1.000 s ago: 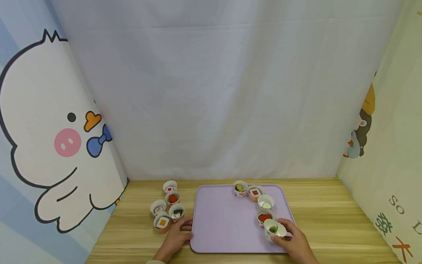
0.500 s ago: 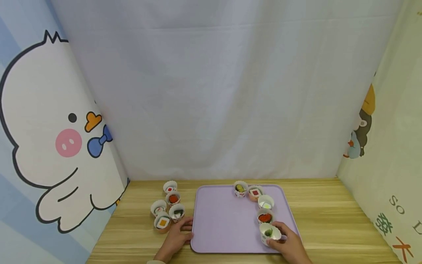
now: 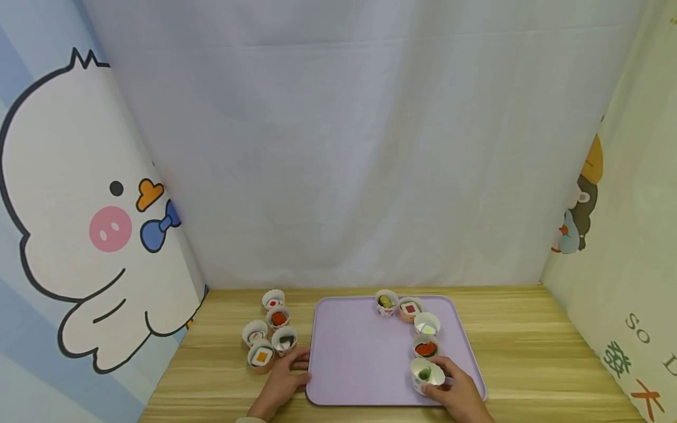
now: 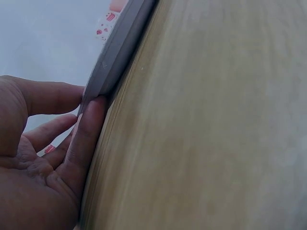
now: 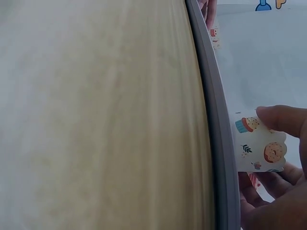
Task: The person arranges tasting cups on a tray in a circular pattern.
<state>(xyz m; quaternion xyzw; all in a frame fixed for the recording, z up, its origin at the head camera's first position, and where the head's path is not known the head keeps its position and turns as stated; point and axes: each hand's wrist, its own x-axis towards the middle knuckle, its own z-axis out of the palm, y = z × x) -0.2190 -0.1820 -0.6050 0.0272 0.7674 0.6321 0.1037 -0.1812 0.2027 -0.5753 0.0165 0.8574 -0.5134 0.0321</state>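
Observation:
In the head view my right hand (image 3: 456, 392) holds a white paper cupcake cup (image 3: 418, 383) by its side, thumb in front and fingers behind. Something green lies inside it. It is over the front right of the pale purple tray (image 3: 365, 352), just in front of a cup with red filling (image 3: 425, 351). Printed cupcakes and a doughnut show on the held cup (image 5: 259, 143) in the right wrist view. My left hand (image 3: 282, 380) rests at the tray's left edge; in the left wrist view its thumb and fingertips (image 4: 93, 112) touch the rim.
On the tray's right side, more filled cups (image 3: 426, 325) curve up to a cup with yellow-green filling (image 3: 385, 302) at the back. Left of the tray, several filled paper cups (image 3: 261, 356) stand on the wooden table (image 3: 529, 346). A white curtain (image 3: 338, 176) hangs behind.
My right hand has carried the paper cup a short way left and slightly nearer the front edge. The left hand stays at the tray's edge.

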